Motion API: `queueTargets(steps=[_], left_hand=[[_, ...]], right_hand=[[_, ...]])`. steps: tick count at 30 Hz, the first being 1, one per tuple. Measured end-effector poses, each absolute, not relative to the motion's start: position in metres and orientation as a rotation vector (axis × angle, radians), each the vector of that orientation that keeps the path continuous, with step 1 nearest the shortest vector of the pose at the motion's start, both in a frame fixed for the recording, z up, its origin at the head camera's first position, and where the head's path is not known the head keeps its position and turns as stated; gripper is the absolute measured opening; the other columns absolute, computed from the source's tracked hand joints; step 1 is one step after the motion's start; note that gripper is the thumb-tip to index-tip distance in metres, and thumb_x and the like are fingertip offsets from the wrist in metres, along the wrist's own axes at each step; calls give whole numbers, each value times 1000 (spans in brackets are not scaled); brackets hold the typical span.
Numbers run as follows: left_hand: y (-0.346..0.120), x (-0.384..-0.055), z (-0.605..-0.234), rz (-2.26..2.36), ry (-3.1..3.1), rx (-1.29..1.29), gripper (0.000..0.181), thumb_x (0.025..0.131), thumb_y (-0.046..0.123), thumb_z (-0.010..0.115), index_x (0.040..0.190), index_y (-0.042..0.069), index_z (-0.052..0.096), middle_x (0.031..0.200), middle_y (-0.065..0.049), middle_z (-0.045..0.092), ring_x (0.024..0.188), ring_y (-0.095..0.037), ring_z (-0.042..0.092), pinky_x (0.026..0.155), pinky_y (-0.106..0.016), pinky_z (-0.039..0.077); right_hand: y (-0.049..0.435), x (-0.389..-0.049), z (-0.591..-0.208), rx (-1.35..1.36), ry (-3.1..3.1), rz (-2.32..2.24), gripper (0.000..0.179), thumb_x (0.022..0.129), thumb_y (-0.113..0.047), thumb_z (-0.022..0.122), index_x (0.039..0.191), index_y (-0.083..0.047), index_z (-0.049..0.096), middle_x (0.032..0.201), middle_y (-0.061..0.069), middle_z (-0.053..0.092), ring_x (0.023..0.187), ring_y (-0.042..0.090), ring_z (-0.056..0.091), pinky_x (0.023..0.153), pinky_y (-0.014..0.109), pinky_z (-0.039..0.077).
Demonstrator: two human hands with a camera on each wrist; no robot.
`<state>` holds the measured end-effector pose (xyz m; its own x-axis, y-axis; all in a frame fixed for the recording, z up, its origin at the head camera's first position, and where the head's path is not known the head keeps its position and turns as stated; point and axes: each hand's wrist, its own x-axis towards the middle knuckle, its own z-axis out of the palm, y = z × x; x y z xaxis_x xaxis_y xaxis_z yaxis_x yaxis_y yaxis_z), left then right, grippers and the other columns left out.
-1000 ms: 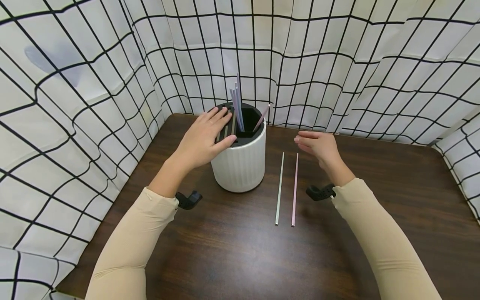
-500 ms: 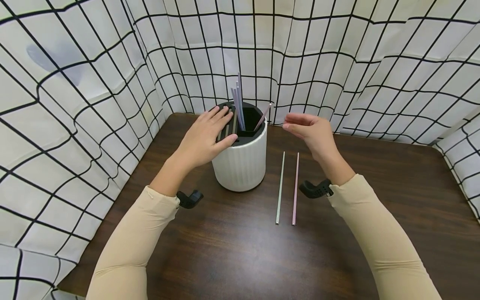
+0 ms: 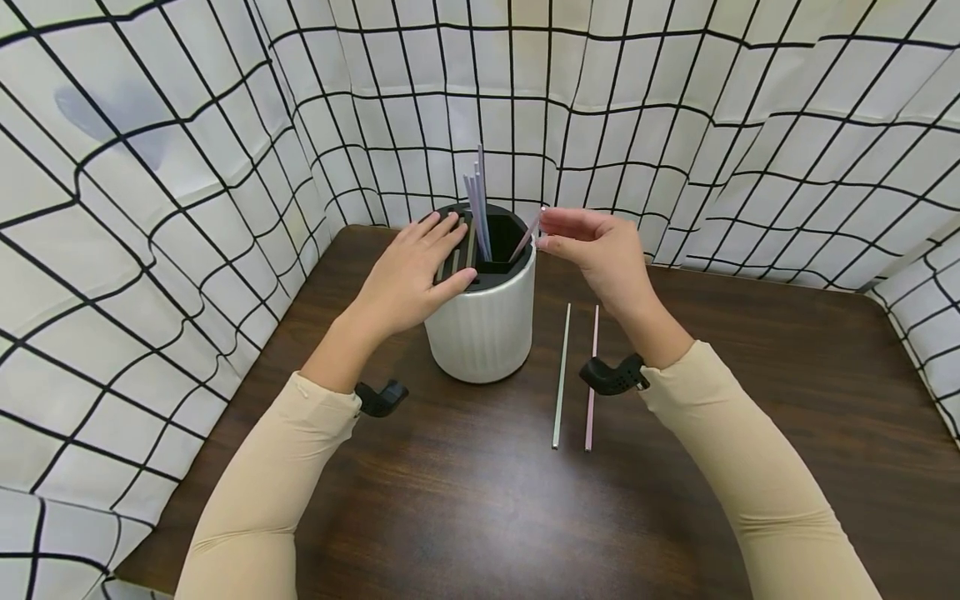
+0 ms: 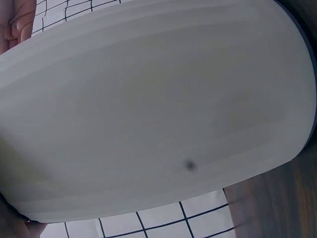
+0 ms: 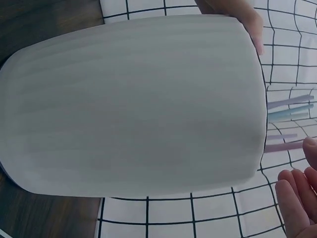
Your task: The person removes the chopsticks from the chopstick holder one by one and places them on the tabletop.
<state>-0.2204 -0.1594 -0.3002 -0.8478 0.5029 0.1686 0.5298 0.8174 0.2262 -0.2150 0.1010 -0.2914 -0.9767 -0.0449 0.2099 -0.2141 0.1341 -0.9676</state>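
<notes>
A white ribbed utensil holder [image 3: 480,333] stands upright on the table, with a black slotted top. My left hand [image 3: 408,275] rests on the slotted side, fingers spread. Several thin lilac sticks [image 3: 478,212], chopstick-like, rise from the larger opening. One pink stick [image 3: 523,242] leans against the opening's right rim. My right hand [image 3: 607,254] is at its upper end, thumb and fingers parted around it. In the right wrist view, the thumb [image 5: 311,148] is right at the tip of that pink stick [image 5: 282,147]. The holder's wall fills most of the left wrist view.
To the right of the holder, a pale green stick [image 3: 561,379] and another pink stick [image 3: 589,425] lie side by side on the dark wooden table [image 3: 450,500]. A white cloth with black grid lines [image 3: 637,150] hangs around the table's back and sides.
My right hand has moved left and away from me, from above the loose sticks to the leaning pink stick at the holder's rim. My left hand has stayed on the holder.
</notes>
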Motion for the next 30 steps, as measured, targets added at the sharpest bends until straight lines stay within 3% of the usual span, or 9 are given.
queueTargets(steps=[11, 30], left_hand=[[-158, -220, -299, -412, -2893, -820, 71, 102, 53, 42, 157, 10, 32, 165, -10, 24, 156, -30, 14, 128, -48, 8], [-159, -220, -300, -414, -2883, -831, 70, 102, 52, 43, 156, 10, 32, 165, -10, 25, 156, -30, 14, 128, -48, 9]], right_hand=[[85, -217, -292, 404, -2144, 1969, 18, 85, -8, 77, 101, 1, 77, 101, 5, 76, 96, 10, 71, 89, 25, 59], [92, -197, -234, 577, -1784, 1987, 19, 81, 3, 77, 100, 6, 77, 88, -1, 77, 86, 14, 74, 87, 27, 59]])
